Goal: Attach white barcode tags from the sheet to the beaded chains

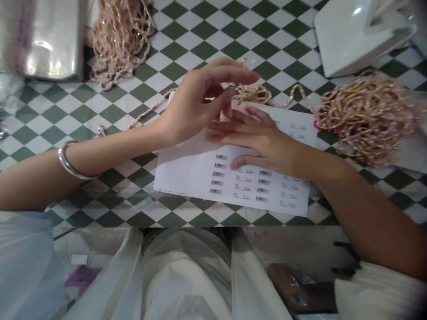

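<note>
My left hand (203, 95) is raised over the top edge of a white sheet of barcode labels (187, 173). Its fingers are loosely curled, the index finger stretched out and the thumb apart from it; I see nothing held in it. My right hand (260, 138) lies on the printed sheet, palm down with fingers spread, its fingertips just below the left hand. Beyond both hands, a strand of pink and gold beads (251, 94) runs across the table, partly hidden behind the left hand. A silver bangle (68, 162) circles my left wrist.
A large heap of beaded strands (373, 118) lies to the right, with a red tie at its side. Another bundle of strands (122, 40) is at the upper left, beside clear plastic bags (51, 42). A white device (350, 40) stands at the upper right of the checkered table (187, 218).
</note>
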`<state>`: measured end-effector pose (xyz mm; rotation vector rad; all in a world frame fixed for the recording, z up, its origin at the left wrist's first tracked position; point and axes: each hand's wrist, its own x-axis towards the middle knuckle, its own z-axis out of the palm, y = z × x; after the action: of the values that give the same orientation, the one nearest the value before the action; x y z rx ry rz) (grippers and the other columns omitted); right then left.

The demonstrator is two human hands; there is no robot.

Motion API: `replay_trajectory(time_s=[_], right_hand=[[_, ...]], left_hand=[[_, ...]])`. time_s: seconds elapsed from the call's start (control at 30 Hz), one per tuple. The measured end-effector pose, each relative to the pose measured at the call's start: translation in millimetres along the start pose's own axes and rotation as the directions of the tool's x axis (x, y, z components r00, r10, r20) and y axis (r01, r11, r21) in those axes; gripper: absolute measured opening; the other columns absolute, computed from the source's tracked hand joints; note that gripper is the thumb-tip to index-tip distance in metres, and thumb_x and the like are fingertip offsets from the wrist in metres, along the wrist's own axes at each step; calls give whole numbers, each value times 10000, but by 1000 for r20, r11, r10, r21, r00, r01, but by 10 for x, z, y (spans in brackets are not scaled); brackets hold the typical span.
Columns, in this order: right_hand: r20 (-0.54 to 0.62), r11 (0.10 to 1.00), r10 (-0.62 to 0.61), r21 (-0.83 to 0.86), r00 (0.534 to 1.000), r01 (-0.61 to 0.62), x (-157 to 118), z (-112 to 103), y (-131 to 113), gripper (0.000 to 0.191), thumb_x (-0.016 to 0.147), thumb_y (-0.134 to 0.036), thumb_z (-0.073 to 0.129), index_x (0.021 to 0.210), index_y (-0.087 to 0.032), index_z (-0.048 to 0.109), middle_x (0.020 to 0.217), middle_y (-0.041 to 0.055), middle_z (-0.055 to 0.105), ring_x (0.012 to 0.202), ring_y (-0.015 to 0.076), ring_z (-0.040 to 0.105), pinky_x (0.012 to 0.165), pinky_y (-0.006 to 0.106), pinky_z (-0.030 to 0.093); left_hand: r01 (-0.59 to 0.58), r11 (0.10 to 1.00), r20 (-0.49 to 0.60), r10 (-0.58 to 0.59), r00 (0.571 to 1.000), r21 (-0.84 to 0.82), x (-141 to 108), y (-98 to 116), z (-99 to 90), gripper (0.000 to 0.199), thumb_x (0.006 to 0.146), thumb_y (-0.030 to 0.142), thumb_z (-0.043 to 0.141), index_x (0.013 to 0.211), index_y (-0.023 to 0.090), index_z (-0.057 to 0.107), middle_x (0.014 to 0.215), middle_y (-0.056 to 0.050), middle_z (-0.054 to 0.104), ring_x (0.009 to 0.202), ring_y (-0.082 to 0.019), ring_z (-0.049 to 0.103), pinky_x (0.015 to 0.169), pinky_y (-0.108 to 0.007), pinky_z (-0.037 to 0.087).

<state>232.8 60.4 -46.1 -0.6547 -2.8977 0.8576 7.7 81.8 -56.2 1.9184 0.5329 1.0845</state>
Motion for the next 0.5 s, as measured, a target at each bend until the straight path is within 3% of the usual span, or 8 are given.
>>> replay_trajectory(time_s=[0.17,0.3,0.43,0.5], right_hand=[[-107,996,-45,-76,993,37,31,40,-17,437,938,-465,490,1364,-369,511,1538,-24,410,1484,293,262,1213,614,137],[-202,991,-59,-129,977,33,71,100,-39,335,940,-446,488,1222,-327,623,1426,-9,541,1432,273,364,1223,590,155],[-253,990,-112,-114,961,85,72,125,4,329,949,-459,461,1184,-316,643,1383,-1,575,1417,263,377,1223,567,187],[-210,990,-133,-83,969,118,59,112,48,389,933,-520,456,1224,-324,626,1412,1,548,1427,280,357,1216,587,184]], left_hand=[[78,994,-120,-88,989,-81,-232,-158,55,310,940,351,521,1215,239,607,1212,-57,551,671,-23,556,584,-195,556],[152,980,-196,-176,965,-130,-272,-201,143,303,927,414,545,1155,242,645,1187,-47,588,679,-41,553,579,-200,530],[143,982,-172,-162,972,-120,-273,-224,191,374,886,524,564,1117,246,664,1173,-49,607,777,-97,573,655,-242,522],[148,984,-211,-165,963,-96,-284,-168,225,348,902,504,545,1101,249,675,1159,-57,611,819,-124,590,648,-259,509]])
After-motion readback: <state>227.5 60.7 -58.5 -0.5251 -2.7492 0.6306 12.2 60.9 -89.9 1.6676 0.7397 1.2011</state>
